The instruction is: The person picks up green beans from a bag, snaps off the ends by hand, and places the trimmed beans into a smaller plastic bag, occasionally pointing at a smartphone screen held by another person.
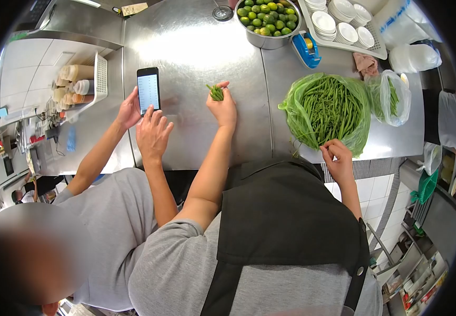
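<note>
My left hand (222, 108) is closed around a small bunch of green beans (216, 93), whose ends stick out past the thumb above the steel table. On the right, a light green plastic bag (362, 138) lies open, full of long green beans (325, 108). My right hand (338, 158) is at the bag's near edge with thumb and fingers pinched together. Whatever is between those fingertips is too small to make out. Beside the full bag sits a clear plastic bag (402, 100) with some green beans inside.
A co-worker at my left holds a phone (148, 90) over the steel table (196, 58). Behind the beans stand a metal pot (266, 41) of green citrus fruit, a blue tape dispenser (307, 50) and a tray (378, 50) of small white dishes. A pink cloth (366, 64) lies nearby.
</note>
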Demonstrator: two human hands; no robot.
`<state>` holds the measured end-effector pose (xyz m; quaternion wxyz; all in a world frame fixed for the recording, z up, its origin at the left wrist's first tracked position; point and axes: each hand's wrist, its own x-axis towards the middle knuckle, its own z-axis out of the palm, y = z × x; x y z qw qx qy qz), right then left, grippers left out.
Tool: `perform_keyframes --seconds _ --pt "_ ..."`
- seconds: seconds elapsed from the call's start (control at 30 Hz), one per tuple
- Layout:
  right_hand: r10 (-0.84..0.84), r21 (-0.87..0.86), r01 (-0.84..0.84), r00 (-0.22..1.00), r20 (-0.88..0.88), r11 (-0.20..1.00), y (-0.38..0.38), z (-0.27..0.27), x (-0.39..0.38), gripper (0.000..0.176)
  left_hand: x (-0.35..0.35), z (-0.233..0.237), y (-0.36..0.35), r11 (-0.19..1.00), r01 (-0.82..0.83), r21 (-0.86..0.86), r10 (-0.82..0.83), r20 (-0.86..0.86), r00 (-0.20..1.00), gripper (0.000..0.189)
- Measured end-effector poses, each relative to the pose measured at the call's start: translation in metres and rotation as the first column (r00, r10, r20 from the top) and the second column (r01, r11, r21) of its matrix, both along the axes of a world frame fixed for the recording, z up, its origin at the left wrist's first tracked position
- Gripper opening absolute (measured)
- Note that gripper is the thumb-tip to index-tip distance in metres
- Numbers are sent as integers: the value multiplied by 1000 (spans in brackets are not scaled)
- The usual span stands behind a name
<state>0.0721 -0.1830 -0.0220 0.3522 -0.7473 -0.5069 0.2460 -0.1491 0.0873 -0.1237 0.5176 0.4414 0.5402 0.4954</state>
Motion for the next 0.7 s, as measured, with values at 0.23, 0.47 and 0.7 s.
perform_keyframes --seconds 0.23,0.47,0.7 --pt "11 -4 -11 999 -34 1000 1 1 -3 38 10 -2 -9 999 43 -8 -43 22 999 15" --pt "46 -2 -46 997 -64 999 3 1 -6 39 14 -34 -13 985 140 103 -126 -138 982 15" --pt "55 -7 -56 996 -67 998 3 0 -9 36 17 -27 -18 980 144 134 -116 -198 973 18"
